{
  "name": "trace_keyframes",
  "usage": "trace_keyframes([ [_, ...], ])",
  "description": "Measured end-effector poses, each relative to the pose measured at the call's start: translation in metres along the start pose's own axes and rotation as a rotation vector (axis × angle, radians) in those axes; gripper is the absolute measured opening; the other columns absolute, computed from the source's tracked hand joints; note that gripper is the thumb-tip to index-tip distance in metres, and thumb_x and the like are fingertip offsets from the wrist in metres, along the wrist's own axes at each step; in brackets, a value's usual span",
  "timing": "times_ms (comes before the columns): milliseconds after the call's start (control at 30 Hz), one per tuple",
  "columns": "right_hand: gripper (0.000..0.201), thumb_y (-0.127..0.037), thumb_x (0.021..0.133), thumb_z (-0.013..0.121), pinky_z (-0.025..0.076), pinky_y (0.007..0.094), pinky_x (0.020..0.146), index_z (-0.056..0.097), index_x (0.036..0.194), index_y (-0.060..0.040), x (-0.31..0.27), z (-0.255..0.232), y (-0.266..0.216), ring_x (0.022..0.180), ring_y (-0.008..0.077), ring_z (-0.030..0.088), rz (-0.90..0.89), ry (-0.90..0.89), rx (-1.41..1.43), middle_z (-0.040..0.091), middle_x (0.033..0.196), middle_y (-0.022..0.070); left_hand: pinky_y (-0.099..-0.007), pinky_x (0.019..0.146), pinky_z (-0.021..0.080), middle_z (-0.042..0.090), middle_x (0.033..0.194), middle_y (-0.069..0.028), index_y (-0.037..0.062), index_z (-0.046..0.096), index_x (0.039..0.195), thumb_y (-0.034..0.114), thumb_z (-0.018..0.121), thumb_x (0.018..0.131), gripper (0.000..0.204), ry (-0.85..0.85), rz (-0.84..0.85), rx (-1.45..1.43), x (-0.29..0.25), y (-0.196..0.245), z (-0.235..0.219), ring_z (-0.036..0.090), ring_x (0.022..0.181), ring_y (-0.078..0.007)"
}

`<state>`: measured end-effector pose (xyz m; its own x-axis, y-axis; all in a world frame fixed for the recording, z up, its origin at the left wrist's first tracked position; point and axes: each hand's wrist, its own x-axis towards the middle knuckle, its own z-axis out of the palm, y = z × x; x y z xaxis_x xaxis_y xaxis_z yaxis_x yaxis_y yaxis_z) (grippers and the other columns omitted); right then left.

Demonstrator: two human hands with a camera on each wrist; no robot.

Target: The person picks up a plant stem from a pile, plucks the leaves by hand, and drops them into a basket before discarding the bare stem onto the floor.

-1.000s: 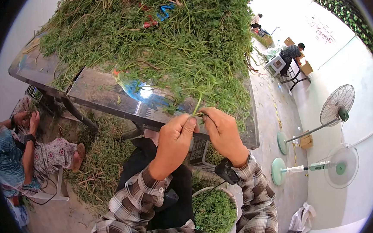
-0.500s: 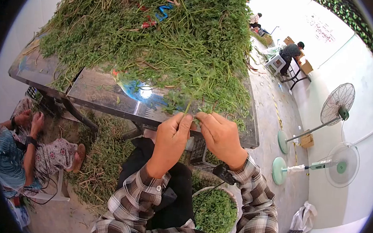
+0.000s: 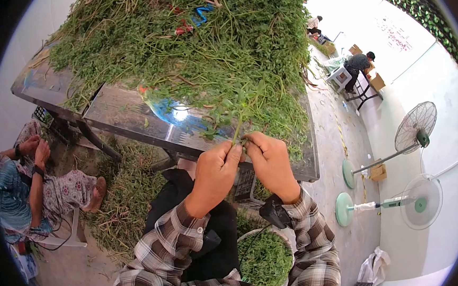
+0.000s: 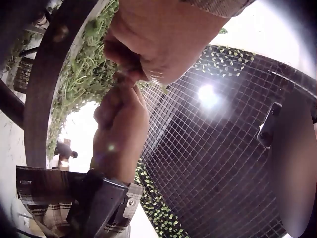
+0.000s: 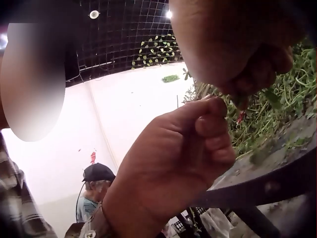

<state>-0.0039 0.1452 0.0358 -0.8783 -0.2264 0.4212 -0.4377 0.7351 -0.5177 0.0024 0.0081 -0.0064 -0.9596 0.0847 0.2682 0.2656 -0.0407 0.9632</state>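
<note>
Both hands raised in front of the chest, at the near edge of the tabletop, fingertips meeting. Left hand (image 3: 215, 171): fingers curled, thumb pressed against index in a pinch, back of hand toward the head camera. Right hand (image 3: 270, 162): fingers curled inward, thumb and index pinching right against the left's fingertips. Forearms converge from below in plaid sleeves, elbows bent and low. Right wrist carries a dark strapped unit. Left wrist view shows the two pinches touching, knuckle to knuckle.

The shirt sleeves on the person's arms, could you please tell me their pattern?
The shirt sleeves are a brown, grey and white plaid, clearest in the head view.
</note>
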Motion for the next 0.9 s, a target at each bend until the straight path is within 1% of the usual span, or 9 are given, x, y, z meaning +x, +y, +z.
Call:
trace_keyframes([
  [400, 0.016, -0.010, 0.082, 0.050, 0.044, 0.0412, 0.061, 0.058, 0.090, 0.0015, 0.002, 0.004, 0.003, 0.072, 0.0389, 0.057, 0.033, -0.042, -0.007, 0.058, 0.077, 0.0215, -0.0338, 0.048, 0.036, 0.049, 0.054, -0.0122, -0.0027, 0.057, 0.076, 0.020, 0.050, 0.090, 0.028, 0.011, -0.008, -0.007, 0.000, 0.000, -0.001, 0.046, 0.047, -0.0187],
  [500, 0.016, -0.011, 0.082, 0.051, 0.044, 0.0404, 0.060, 0.058, 0.088, 0.0017, 0.004, 0.009, 0.019, 0.071, 0.0376, 0.058, -0.057, 0.059, 0.009, 0.058, 0.077, 0.0220, -0.0327, 0.048, 0.035, 0.048, 0.055, -0.0114, -0.0028, 0.056, 0.074, 0.018, 0.050, 0.090, 0.027, 0.009, 0.004, -0.020, -0.001, 0.001, -0.003, 0.045, 0.048, -0.0163],
  [567, 0.017, -0.013, 0.082, 0.053, 0.044, 0.0368, 0.061, 0.059, 0.086, 0.0021, 0.009, -0.001, 0.052, 0.069, 0.0326, 0.058, 0.202, 0.166, 0.043, 0.057, 0.075, 0.0208, -0.0254, 0.049, 0.031, 0.044, 0.057, 0.0008, -0.0002, 0.055, 0.074, 0.021, 0.049, 0.093, 0.029, -0.042, 0.031, -0.015, -0.005, 0.010, -0.009, 0.038, 0.053, -0.0059],
  [600, 0.017, -0.013, 0.082, 0.053, 0.044, 0.0368, 0.061, 0.059, 0.086, 0.0021, 0.004, -0.009, 0.063, 0.069, 0.0326, 0.058, 0.201, 0.166, 0.045, 0.057, 0.075, 0.0208, -0.0254, 0.049, 0.031, 0.044, 0.057, 0.0008, -0.0002, 0.055, 0.074, 0.021, 0.049, 0.093, 0.029, -0.040, 0.031, -0.013, -0.005, 0.008, -0.009, 0.038, 0.053, -0.0059],
  [667, 0.018, -0.014, 0.083, 0.054, 0.044, 0.0324, 0.063, 0.061, 0.086, 0.0021, 0.000, -0.019, 0.077, 0.068, 0.0248, 0.058, 0.448, 0.092, 0.011, 0.058, 0.071, 0.0156, -0.0252, 0.049, 0.031, 0.044, 0.057, 0.0007, 0.0003, 0.055, 0.073, 0.021, 0.049, 0.093, 0.029, 0.016, 0.013, -0.091, -0.003, 0.003, -0.008, 0.037, 0.054, -0.0056],
  [700, 0.018, -0.014, 0.083, 0.054, 0.044, 0.0324, 0.063, 0.061, 0.086, 0.0021, -0.002, -0.016, 0.077, 0.068, 0.0248, 0.058, 0.446, 0.082, 0.013, 0.058, 0.071, 0.0156, -0.0252, 0.049, 0.031, 0.044, 0.057, 0.0007, 0.0003, 0.055, 0.073, 0.021, 0.049, 0.093, 0.029, 0.024, 0.007, -0.090, -0.002, 0.003, -0.009, 0.037, 0.054, -0.0056],
  [767, 0.018, -0.014, 0.084, 0.054, 0.042, 0.0299, 0.065, 0.062, 0.090, 0.0010, -0.012, -0.009, 0.076, 0.066, 0.0196, 0.055, 0.449, 0.105, 0.352, 0.056, 0.070, 0.0095, -0.0250, 0.050, 0.031, 0.044, 0.058, 0.0005, 0.0004, 0.055, 0.073, 0.022, 0.049, 0.093, 0.030, -0.024, 0.005, -0.049, -0.002, 0.003, -0.009, 0.038, 0.055, -0.0056],
  [867, 0.017, -0.013, 0.084, 0.055, 0.042, 0.0291, 0.066, 0.063, 0.091, 0.0010, -0.012, 0.000, 0.074, 0.065, 0.0170, 0.052, 0.343, 0.077, 0.274, 0.055, 0.074, 0.0047, -0.0252, 0.050, 0.031, 0.044, 0.058, 0.0003, 0.0002, 0.055, 0.072, 0.022, 0.049, 0.093, 0.031, -0.037, -0.010, -0.032, -0.004, 0.008, -0.005, 0.038, 0.055, -0.0059],
  [900, 0.017, -0.014, 0.086, 0.055, 0.041, 0.0263, 0.059, 0.063, 0.088, 0.0005, -0.011, 0.002, 0.072, 0.060, 0.0126, 0.049, 0.341, 0.053, 0.331, 0.052, 0.077, 0.0014, -0.0252, 0.050, 0.031, 0.044, 0.058, 0.0003, 0.0002, 0.055, 0.072, 0.022, 0.049, 0.093, 0.031, -0.037, -0.010, -0.027, -0.004, 0.007, -0.004, 0.038, 0.055, -0.0059],
])
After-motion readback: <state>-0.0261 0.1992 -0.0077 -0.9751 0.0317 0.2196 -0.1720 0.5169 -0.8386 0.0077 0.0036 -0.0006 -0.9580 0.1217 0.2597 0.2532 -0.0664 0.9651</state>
